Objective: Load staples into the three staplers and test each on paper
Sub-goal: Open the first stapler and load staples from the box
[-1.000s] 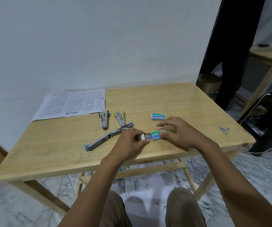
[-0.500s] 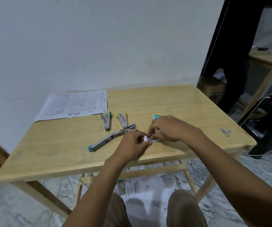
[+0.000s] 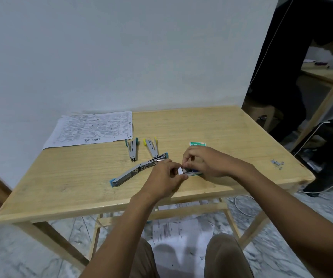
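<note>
Three small staplers lie open on the wooden table (image 3: 231, 125): a blue-tipped one (image 3: 135, 170) spread flat, a green-tipped one (image 3: 132, 149) and a yellow-tipped one (image 3: 151, 147) behind it. My left hand (image 3: 164, 177) grips the pulled-out end of a staple box (image 3: 189, 172) near the front edge. My right hand (image 3: 205, 162) covers the box from the right, its fingertips pinching at the open tray; what they hold is hidden. A second green staple box (image 3: 197, 144) lies just behind my right hand. Printed paper (image 3: 93, 128) rests at the back left.
Loose staple bits (image 3: 277, 163) lie near the table's right edge. Scattered papers (image 3: 179, 229) cover the floor under the table between my knees. A white cable (image 3: 244, 205) trails on the floor at right, beside a dark stool and another wooden table.
My right hand has moved from beside the staple box to on top of it, fingers curled at the open tray. My left hand stays on the box's end.
</note>
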### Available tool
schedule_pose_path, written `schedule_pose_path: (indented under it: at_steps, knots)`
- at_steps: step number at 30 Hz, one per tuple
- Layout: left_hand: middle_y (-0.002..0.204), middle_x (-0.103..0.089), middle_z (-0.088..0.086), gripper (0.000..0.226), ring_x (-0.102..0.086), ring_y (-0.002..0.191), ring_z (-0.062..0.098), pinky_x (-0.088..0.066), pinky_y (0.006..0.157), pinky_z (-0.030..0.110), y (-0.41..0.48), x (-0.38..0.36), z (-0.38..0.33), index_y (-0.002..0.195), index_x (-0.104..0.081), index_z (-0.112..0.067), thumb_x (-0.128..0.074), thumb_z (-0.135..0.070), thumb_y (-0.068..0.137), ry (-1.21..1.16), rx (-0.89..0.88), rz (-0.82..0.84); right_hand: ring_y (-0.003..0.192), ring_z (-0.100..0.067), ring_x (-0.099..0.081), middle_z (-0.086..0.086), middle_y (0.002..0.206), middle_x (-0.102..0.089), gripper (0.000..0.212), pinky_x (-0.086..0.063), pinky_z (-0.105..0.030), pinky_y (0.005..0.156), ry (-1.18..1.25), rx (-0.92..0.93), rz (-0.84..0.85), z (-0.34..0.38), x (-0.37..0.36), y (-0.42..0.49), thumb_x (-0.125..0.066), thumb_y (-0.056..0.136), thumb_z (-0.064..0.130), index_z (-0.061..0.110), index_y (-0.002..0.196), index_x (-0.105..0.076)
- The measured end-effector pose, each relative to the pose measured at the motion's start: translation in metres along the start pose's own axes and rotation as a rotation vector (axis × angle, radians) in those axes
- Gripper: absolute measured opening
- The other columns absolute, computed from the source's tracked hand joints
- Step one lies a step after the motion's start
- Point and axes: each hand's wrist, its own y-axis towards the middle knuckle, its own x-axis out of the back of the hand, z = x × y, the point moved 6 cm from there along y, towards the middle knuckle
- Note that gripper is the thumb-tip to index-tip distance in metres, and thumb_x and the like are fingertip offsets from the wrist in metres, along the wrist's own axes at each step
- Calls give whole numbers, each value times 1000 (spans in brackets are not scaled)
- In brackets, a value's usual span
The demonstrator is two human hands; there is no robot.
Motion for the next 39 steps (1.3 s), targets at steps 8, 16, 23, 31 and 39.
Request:
schedule_pose_path:
  at_steps: [8,16,23,31,39]
  knots:
    - [93,-59,6,30,-55,87,20,-42,70,27,-1,0,-1,112,-71,-14,-72,-31,87,-11,24,1,96,-15,-65,4,100,-69,8,-54,-31,84,370,-84,-180,-16,-5,-8,-62,95,31,27,93,-69]
    - [87,-55,2,32,-51,80,16,-38,64,22,-1,0,-1,115,-70,-15,-71,-30,87,-10,15,-4,89,-16,-68,-5,98,-73,13,-56,-34,82,675,-133,-318,-19,-8,-15,-61,96,22,19,89,-70]
    - [86,-54,-1,35,-48,77,12,-35,60,19,0,-1,1,119,-69,-15,-71,-31,88,11,-1,-7,91,-10,-67,-2,96,-73,12,-55,-31,87,706,-135,-434,-18,-3,-22,-57,98,17,15,92,-67]
    - [87,-58,-3,43,-50,75,8,-37,60,12,0,0,2,125,-63,-20,-73,-31,85,-25,9,-6,77,-10,-71,-7,91,-72,16,-59,-24,69,757,-220,-548,-23,-1,-35,-72,87,15,13,103,-69]
    - [88,-60,2,40,-53,74,11,-43,63,22,-1,-3,6,119,-61,-26,-75,-35,83,-111,71,36,73,-9,-69,-4,84,-72,11,-59,-23,64,728,-213,-618,-15,1,-45,-78,82,16,13,91,-72]
